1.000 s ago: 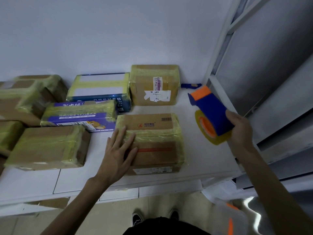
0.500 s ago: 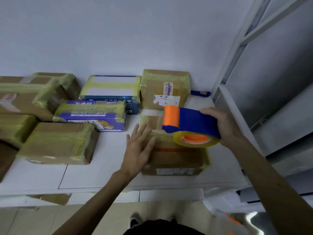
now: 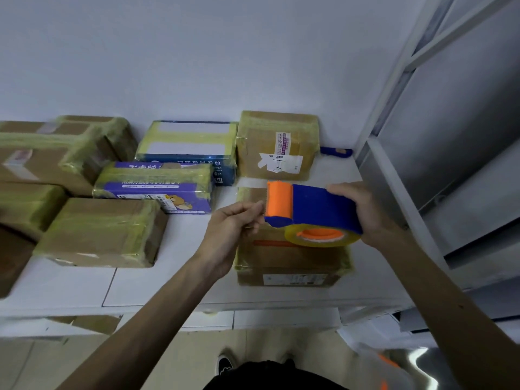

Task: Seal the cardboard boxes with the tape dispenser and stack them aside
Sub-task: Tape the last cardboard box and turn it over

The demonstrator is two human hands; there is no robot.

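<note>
Tape dispenser (image 3: 315, 209): hard plastic, with a blue curved body, a ribbed orange front piece (image 3: 278, 199) with a toothed edge, and a yellowish glossy tape roll (image 3: 320, 237) on an orange core beneath. We see it held level in the air, just above the nearest cardboard box (image 3: 289, 260).

Right hand (image 3: 363, 212): wrapped round the rear of the blue body, thumb on top and fingers underneath.

Left hand (image 3: 233, 229): fingers curled, tips drawn together in a pinch at the toothed front edge. We cannot tell whether a loose end of clear tape lies between them.

Nearest box: brown, rectangular, banded in wrinkled yellowish tape, with a white label on its front face. It stands at the front of the white table (image 3: 168, 285). The dispenser and both hands cover most of its top.

Further parcels, all taped:
- brown box with torn white labels (image 3: 278, 144) at the back, against the wall;
- blue box (image 3: 185, 147) to its left;
- purple printed box (image 3: 154, 181) in front of that one;
- flat brown box (image 3: 104, 232) nearer the front edge;
- larger brown boxes (image 3: 50, 153) at far left, cut off by the frame edge and blurred.

Small blue object (image 3: 334, 151): lies at the back right of the table; we cannot make out what it is.

Grey metal frame (image 3: 394, 94): rises to the right of the table. The print on every label is too small to read.
</note>
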